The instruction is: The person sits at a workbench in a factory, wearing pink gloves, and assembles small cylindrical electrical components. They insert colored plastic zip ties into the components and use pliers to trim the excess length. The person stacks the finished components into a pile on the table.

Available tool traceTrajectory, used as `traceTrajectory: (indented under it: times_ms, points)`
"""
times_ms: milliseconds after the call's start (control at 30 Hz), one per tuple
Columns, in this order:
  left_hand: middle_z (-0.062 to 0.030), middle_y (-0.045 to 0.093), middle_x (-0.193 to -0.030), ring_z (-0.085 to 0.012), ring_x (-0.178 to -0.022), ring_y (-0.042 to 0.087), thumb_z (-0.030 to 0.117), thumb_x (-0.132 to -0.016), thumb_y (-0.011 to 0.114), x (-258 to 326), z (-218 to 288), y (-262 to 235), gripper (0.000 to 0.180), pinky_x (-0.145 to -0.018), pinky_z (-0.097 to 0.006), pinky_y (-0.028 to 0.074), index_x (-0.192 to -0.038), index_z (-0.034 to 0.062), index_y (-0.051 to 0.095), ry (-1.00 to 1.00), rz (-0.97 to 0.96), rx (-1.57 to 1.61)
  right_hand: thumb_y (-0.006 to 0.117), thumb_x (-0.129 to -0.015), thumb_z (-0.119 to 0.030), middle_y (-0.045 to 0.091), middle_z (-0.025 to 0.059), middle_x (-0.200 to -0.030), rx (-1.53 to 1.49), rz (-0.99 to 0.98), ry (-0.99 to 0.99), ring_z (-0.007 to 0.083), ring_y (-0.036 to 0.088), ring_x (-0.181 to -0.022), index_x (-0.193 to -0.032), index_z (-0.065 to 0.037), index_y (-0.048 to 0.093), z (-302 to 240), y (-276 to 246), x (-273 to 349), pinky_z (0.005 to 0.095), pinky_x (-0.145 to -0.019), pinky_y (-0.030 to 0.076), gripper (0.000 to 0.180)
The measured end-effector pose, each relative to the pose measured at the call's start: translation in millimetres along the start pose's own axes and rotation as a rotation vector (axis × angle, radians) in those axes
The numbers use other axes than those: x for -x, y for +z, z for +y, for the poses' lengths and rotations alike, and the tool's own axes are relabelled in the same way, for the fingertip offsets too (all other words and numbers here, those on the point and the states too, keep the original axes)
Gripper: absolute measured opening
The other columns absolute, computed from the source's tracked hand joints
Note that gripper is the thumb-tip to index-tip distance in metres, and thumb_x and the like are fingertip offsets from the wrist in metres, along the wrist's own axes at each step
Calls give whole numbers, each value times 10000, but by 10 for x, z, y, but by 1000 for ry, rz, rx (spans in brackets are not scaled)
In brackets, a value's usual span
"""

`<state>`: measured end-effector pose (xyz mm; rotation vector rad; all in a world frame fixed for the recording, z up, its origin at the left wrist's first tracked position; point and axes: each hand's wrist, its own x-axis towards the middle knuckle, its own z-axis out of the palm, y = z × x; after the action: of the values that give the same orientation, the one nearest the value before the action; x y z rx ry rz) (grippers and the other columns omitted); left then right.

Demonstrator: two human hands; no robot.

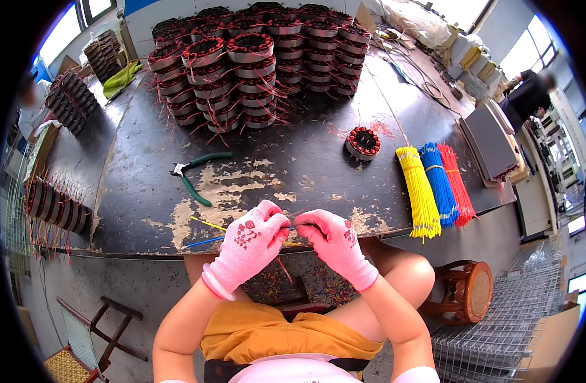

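Note:
Both my hands wear pink gloves and meet at the table's near edge with their fingertips pinched together. From my left hand (245, 246), closed, a yellow wire (206, 223) and a blue wire (205, 242) stick out to the left. My right hand (334, 242) is closed at the wires' other end, just beside the left fingertips; the exact join is hidden by the fingers. A thin reddish strand hangs below the left hand. Green-handled cutting pliers (197, 183) lie spread on the table, beyond the left hand. Farther right sits a single wound motor stator (363, 143).
Bundles of yellow wires (417, 191), blue wires (438, 182) and red wires (456, 182) lie at the right. Tall stacks of stators (254, 70) fill the table's back; another row (56, 204) stands left. A wooden stool (475, 292) is at the right; people stand farther off.

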<state>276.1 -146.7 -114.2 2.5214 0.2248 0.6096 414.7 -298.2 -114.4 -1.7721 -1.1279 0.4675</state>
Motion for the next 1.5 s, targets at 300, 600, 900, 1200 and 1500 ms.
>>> traceTrajectory:
  times_ms: [300, 600, 900, 1200, 1500]
  points:
    - [-69, 661, -1031, -289, -871, 684, 158, -865, 746, 39, 9, 135, 156, -719, -381, 557, -996, 90, 695, -57, 22, 88, 663, -932, -112, 712, 98, -887, -94, -136, 194, 162, 654, -742, -1030, -13, 689, -102, -141, -126, 315, -681, 526, 142]
    - [-51, 718, -1044, -287, -927, 691, 163, -845, 756, 34, -37, 210, 155, -792, -384, 560, -981, 99, 722, -36, -2, 82, 757, -863, -215, 713, 59, -993, 58, 17, 54, 144, 657, -747, -1128, -59, 680, 116, -113, -55, 307, -690, 544, 317]
    - [-60, 727, -1174, -304, -969, 689, 165, -843, 749, 44, -38, 231, 162, -841, -403, 554, -986, 94, 726, -68, 20, 122, 719, -815, -236, 650, 2, -1197, 840, -30, -527, 167, 659, -922, -1229, -137, 643, 236, -84, 1, 352, -773, 542, 433]
    - [-51, 712, -1242, -279, -977, 697, 135, -834, 724, 32, -44, 212, 115, -836, -414, 546, -946, 112, 707, -38, -20, 138, 564, -986, -172, 676, 3, -839, -275, -612, 585, 85, 584, -751, -1012, 7, 661, 99, -318, -290, 277, -660, 496, 205]
    - [-59, 704, -1267, -289, -1034, 695, 146, -839, 717, 21, -82, 210, 177, -881, -410, 547, -1011, 103, 723, -57, -66, 165, 757, -834, -184, 658, 25, -941, 634, -156, -579, 253, 651, -836, -1057, -105, 659, 133, -263, -149, 360, -710, 506, 256]
